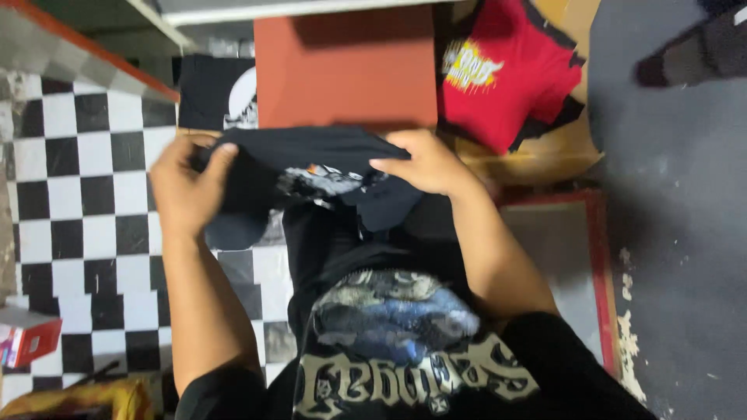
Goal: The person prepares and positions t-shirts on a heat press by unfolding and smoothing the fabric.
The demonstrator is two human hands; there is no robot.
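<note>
Pkg: small red box (27,340) w/ white side panel, far left edge on the black-and-white checkered floor (78,202), partly cut off by frame. Flat brown cardboard (545,152) at upper right, under a red shirt. No signs or screens in view; any labels too small to tell.

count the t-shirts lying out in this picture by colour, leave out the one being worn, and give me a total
Black t-shirts: 2, one held in the left hand and right hand, one lying behind with a white print
Red t-shirts: 1
Total: 3
</note>
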